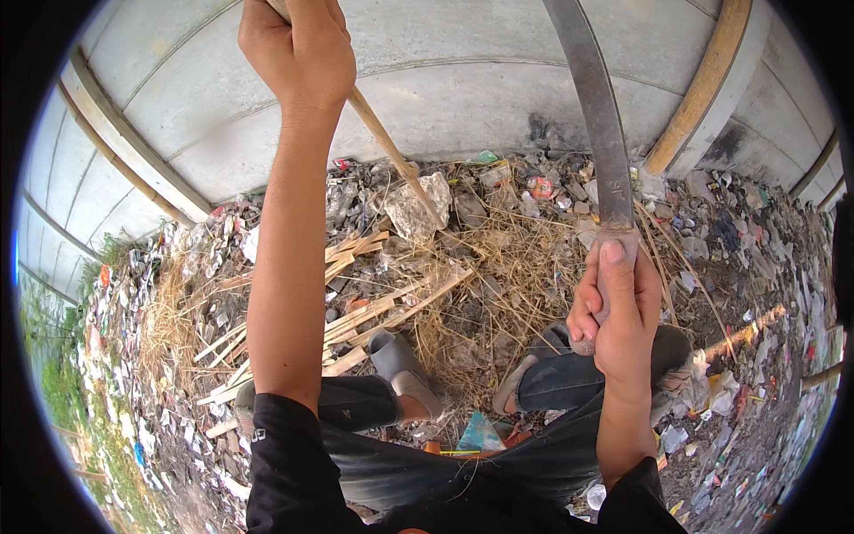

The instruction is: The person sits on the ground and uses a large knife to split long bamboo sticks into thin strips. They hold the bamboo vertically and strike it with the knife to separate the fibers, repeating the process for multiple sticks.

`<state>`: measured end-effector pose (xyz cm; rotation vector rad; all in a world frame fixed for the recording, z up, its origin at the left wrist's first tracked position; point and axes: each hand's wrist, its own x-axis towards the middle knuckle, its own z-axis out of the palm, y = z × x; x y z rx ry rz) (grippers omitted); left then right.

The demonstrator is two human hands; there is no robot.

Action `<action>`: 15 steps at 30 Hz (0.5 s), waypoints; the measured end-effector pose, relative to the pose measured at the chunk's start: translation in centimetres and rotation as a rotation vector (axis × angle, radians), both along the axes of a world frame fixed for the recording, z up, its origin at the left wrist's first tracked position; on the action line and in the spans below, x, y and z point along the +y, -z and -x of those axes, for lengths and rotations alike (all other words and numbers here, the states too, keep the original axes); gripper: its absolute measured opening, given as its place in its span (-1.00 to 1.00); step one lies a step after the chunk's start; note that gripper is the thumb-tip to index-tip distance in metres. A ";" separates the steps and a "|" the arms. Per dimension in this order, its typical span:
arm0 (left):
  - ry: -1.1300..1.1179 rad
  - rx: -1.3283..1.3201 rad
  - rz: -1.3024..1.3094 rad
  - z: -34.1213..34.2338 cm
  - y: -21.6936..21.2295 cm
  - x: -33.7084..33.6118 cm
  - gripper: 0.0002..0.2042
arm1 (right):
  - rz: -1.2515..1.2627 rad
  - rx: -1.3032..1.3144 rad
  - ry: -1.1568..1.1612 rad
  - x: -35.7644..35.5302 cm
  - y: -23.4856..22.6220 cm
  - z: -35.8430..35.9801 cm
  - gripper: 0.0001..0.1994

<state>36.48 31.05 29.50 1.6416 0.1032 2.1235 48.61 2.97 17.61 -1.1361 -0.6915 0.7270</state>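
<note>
My left hand (307, 62) is raised high on the left, its fingers wrapped round a thin wooden stick (384, 138). The stick slants down to the right, and its lower end comes down at a pale, rough stone (416, 209). On the right, my right hand (627, 303) grips the handle of a machete (605, 133). Its long dark blade points up and away, the tip running out at the top edge, apart from the stick. The upper part of the stick passes behind my left hand and out of view.
Split wooden strips (365, 320) lie in a pile left of my feet. Dry straw (498, 267) and scattered litter cover the ground. Ahead stands a grey concrete wall (463, 98) with a bamboo pole (703, 84) leaning on it. A blue-green shard (480, 433) lies between my legs.
</note>
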 end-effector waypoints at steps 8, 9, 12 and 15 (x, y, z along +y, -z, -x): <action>-0.041 0.090 -0.049 -2.0 6.6 3.9 -0.78 | 0.095 -0.046 -0.084 1.9 2.7 1.4 -0.70; -0.009 0.082 -0.056 -2.1 6.4 4.1 -0.79 | 0.107 -0.045 -0.102 2.3 3.2 1.3 -0.67; 0.144 0.124 0.006 -2.2 5.9 4.0 -0.76 | 0.090 0.043 -0.101 3.2 3.0 2.2 -0.66; 0.350 0.170 0.011 -2.2 5.6 3.7 -0.71 | -0.039 0.089 -0.078 5.7 3.6 3.5 -0.66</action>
